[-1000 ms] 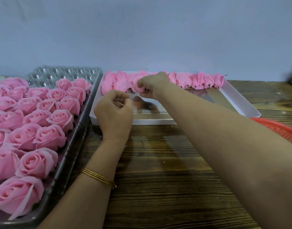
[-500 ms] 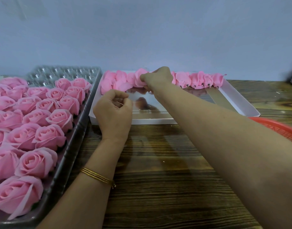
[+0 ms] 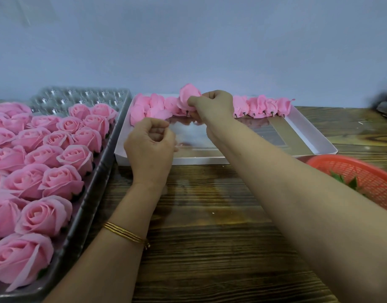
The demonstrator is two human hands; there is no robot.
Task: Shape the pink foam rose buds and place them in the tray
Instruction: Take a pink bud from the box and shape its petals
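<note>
While the lifted bud [image 3: 189, 95] was gripped only at its base, I judged the risks ran like this. On the left, the finished roses [image 3: 63, 182] sat packed and touching in the grey tray [image 3: 78, 226], so a careless set-down could crush a neighbour's outer petals. In the middle, hard squeezing might crease the thin foam, and pulling the bud clear could drag over the row of buds [image 3: 264, 106] beside it in the white box [image 3: 308, 132]. On the right, the forearm lay just beside the red basket [image 3: 363, 176], which a swing of the arm could nudge along the table [image 3: 210, 248]. The left hand [image 3: 149, 147] hovered at the box's near-left corner, clenched into a loose fist with thumb against forefinger; I saw nothing in it. The right hand [image 3: 212, 106] reached to the box's far edge, its fingers and thumb curled round the bud's base, holding it raised just above the row, not yet shaped or in the tray.
</note>
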